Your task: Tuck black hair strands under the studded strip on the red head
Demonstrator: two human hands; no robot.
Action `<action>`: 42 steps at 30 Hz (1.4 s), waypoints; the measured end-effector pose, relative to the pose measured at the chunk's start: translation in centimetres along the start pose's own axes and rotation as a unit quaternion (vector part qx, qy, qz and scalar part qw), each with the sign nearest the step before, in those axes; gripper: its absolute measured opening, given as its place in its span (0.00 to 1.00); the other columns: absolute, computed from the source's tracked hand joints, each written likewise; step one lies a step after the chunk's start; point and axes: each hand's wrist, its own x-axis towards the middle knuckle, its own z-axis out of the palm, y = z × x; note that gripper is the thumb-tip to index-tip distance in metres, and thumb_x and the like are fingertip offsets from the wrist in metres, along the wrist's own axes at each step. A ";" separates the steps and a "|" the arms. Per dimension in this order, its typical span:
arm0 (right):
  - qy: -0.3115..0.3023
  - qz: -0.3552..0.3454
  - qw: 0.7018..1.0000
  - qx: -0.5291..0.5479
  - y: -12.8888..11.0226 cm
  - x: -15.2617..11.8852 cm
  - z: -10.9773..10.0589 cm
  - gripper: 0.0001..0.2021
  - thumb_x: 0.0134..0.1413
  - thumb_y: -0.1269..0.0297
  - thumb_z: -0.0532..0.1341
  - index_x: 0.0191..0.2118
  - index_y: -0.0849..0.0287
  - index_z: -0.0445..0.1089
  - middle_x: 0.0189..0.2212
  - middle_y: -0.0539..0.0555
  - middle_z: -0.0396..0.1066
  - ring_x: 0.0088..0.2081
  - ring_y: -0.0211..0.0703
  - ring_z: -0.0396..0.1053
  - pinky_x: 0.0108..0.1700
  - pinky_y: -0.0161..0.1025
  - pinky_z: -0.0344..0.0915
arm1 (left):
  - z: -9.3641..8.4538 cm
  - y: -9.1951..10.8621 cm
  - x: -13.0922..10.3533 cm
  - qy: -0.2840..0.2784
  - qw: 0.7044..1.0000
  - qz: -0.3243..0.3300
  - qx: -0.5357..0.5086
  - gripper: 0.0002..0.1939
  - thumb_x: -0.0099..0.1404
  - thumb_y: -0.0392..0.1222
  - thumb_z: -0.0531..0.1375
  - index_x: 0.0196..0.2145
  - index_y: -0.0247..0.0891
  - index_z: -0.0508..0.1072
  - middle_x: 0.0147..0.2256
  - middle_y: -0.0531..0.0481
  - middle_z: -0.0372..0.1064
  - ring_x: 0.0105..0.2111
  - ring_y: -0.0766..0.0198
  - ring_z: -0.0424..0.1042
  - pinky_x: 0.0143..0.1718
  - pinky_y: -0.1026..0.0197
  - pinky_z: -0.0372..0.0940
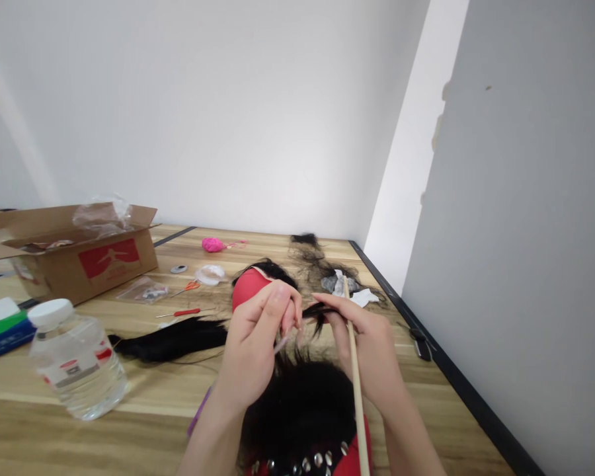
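Observation:
A lock of black hair (319, 311) stretches between my two hands. My left hand (258, 340) is closed, its fingers curled where one end of the lock meets them; a thin pale sliver shows below them. Thumb and fingers of my right hand (367, 337) pinch the other end. A long wooden stick (356, 377) slants across the right hand, down to the bottom edge; whether that hand grips it I cannot tell. Below both hands lies a mass of black hair (297, 413) over a red form, with shiny metal clips (318, 459) along its near edge.
Behind my left hand sits a red rounded object (250, 285) edged with black hair. A long black hair bundle (178, 338), water bottle (77, 360), cardboard box (86, 254), orange-handled scissors (191, 286) and red-handled tool (186, 312) lie left. Loose hair (320, 266) and a wall stand beyond.

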 end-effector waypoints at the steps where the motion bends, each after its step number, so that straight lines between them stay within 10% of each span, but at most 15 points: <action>1: 0.006 0.007 1.000 -0.003 0.1 0.1 -0.1 0.14 0.57 0.76 0.55 0.43 0.58 0.75 0.35 0.53 0.79 0.33 0.42 0.77 0.38 0.36 0.72 | -0.1 0.0 0.1 0.009 1.000 0.002 0.030 0.22 0.70 0.49 0.49 0.19 0.38 0.58 0.24 0.50 0.61 0.24 0.66 0.61 0.26 0.63 0.61; 12: 0.026 0.024 0.998 0.055 -0.3 0.1 -0.3 0.13 0.57 0.70 0.59 0.47 0.57 0.73 0.40 0.56 0.78 0.35 0.44 0.77 0.40 0.39 0.74 | -0.7 -0.4 0.9 0.001 0.974 0.042 0.225 0.18 0.70 0.43 0.49 0.22 0.37 0.59 0.23 0.54 0.59 0.26 0.67 0.60 0.32 0.64 0.56; 25: -0.108 -0.031 0.989 0.096 -1.5 -0.9 0.6 0.30 0.55 0.74 0.57 0.63 0.51 0.56 0.41 0.54 0.73 0.36 0.41 0.72 0.41 0.39 0.72 | -0.1 -0.9 0.7 -0.037 0.972 0.034 0.231 0.18 0.70 0.44 0.48 0.23 0.38 0.60 0.24 0.53 0.60 0.26 0.66 0.61 0.31 0.64 0.58; 33: -0.061 -0.032 0.995 0.074 -1.3 -0.8 1.3 0.27 0.56 0.72 0.57 0.62 0.54 0.58 0.46 0.56 0.73 0.40 0.42 0.73 0.45 0.39 0.71 | 0.5 -0.6 0.4 -0.042 0.991 0.015 0.128 0.17 0.70 0.42 0.49 0.24 0.36 0.64 0.45 0.49 0.67 0.45 0.63 0.67 0.49 0.64 0.61; 42: -0.007 -0.050 0.998 0.049 -1.0 -0.6 1.3 0.13 0.60 0.74 0.51 0.44 0.56 0.70 0.28 0.51 0.73 0.28 0.39 0.71 0.33 0.36 0.71 | 0.8 0.1 0.1 -0.069 0.995 0.017 0.076 0.20 0.70 0.43 0.49 0.20 0.37 0.62 0.51 0.47 0.66 0.56 0.59 0.62 0.58 0.60 0.58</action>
